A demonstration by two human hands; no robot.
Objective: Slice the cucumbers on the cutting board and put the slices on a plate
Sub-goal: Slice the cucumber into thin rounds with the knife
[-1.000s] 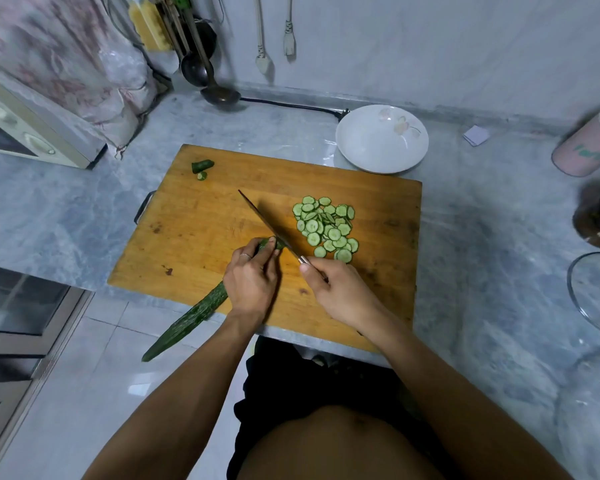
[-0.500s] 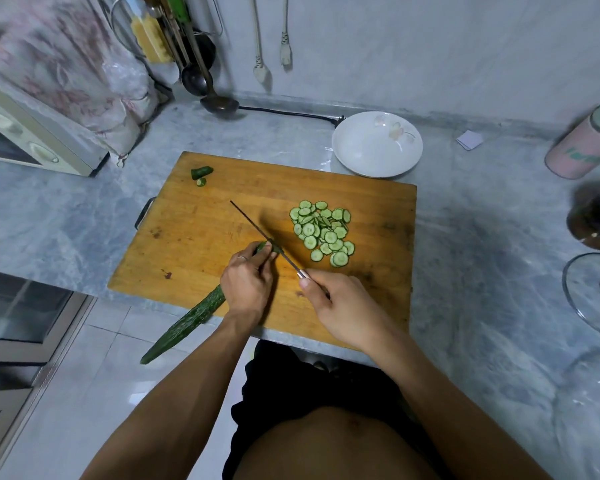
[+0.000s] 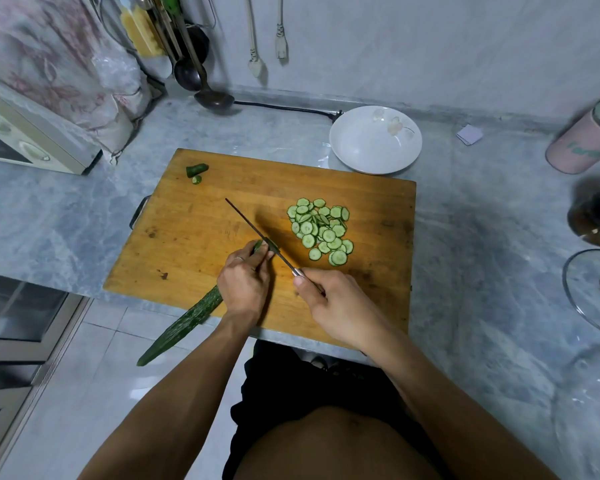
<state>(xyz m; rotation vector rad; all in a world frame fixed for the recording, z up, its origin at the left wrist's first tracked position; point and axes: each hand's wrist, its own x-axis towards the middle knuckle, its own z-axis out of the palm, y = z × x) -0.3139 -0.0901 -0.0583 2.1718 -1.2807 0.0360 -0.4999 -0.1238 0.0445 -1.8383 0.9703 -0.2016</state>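
A long dark green cucumber (image 3: 181,327) lies slantwise over the near edge of the wooden cutting board (image 3: 194,237), its tail hanging past the counter. My left hand (image 3: 245,282) grips it near the cut end, fingertips curled against the blade. My right hand (image 3: 329,303) holds the handle of a knife (image 3: 253,226), whose edge rests on the cucumber's end. A pile of several round slices (image 3: 321,230) lies to the right of the blade. A cut-off stub and one small slice (image 3: 196,170) sit at the board's far left corner. An empty white plate (image 3: 364,147) stands behind the board.
Grey marble counter all round. A microwave (image 3: 25,140) under a cloth stands at far left, ladles (image 3: 201,81) hang at the back with a black cord. On the right are a pink canister (image 3: 586,143), a dark jar (image 3: 596,216) and a glass lid (image 3: 593,292).
The knife has kept chopping at the cucumber's end, the blade angle shifting slightly. My left hand has stayed on the cucumber; the slice pile looks about the same.
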